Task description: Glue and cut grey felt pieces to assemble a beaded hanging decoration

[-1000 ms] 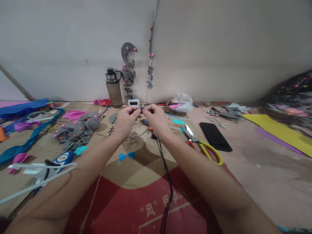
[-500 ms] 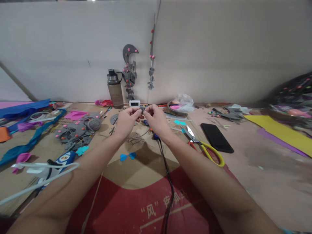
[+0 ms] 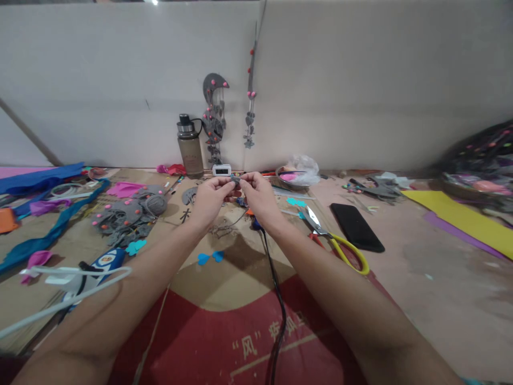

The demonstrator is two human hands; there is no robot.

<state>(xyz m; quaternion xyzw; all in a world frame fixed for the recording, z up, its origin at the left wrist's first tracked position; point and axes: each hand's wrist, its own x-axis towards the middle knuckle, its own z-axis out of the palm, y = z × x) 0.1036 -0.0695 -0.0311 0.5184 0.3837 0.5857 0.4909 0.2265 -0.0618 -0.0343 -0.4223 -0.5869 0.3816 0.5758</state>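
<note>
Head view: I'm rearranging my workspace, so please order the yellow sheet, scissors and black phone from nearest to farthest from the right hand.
From the right hand:
1. Scissors: to its right, blades toward the hand.
2. Black phone: right of the scissors.
3. Yellow sheet: far right.
</note>
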